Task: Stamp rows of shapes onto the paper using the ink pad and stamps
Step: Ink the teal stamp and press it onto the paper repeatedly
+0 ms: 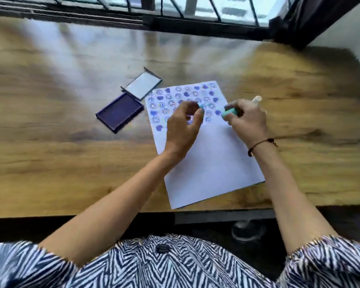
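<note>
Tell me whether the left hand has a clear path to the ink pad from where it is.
Probably yes. The ink pad lies open on the table, left of the paper, with nothing between it and the left hand, though that hand seems to pinch something small and teal.

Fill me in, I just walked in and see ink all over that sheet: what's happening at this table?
A person is stamping shapes onto a sheet of paper on a wooden table. The upper part is already covered with rows of blue hearts and smiley faces; the lower part is blank. The right hand holds a teal stamp, and the left hand pinches something small and teal, too blurred to identify. The open ink pad sits left of the paper.
</note>
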`<state>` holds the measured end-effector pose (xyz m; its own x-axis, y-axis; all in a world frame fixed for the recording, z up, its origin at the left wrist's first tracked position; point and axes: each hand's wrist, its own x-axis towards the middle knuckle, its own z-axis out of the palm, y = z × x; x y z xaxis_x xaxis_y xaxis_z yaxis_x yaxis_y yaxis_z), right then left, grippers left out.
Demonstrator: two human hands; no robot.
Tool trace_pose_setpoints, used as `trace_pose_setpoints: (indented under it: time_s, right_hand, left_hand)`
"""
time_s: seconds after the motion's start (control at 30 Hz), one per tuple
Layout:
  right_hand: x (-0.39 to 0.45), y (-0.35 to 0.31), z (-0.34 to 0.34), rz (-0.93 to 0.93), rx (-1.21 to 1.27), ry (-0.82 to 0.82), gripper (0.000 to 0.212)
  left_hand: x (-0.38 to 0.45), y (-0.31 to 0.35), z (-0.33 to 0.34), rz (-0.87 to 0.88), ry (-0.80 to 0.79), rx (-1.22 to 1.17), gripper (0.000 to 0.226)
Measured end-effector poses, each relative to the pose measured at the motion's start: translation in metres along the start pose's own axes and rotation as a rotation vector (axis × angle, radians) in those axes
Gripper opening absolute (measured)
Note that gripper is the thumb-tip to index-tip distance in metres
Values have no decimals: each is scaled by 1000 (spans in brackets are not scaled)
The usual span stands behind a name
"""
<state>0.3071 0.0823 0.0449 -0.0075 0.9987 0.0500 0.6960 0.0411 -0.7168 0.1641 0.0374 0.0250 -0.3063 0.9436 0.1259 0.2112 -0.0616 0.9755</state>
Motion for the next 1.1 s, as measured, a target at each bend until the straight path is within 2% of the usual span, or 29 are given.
trace_pose_setpoints:
  time_s: [0.17,0.37,0.67,1.1]
  right_hand:
    - [3,-3,2,-168,-221,-49,14]
    - [10,-4,6,-218,-384,-126,17]
    - [8,-7,13,-298,-548,-107,14]
    - [15,-7,19,-306,-517,-127,14]
  left_hand:
    - [6,-6,8,-12,13,33,19]
    - [4,-8,6,-19,28,28,17]
    - [4,-8,4,-25,18,22,18]
    - [4,-7,4,-38,10,16,18]
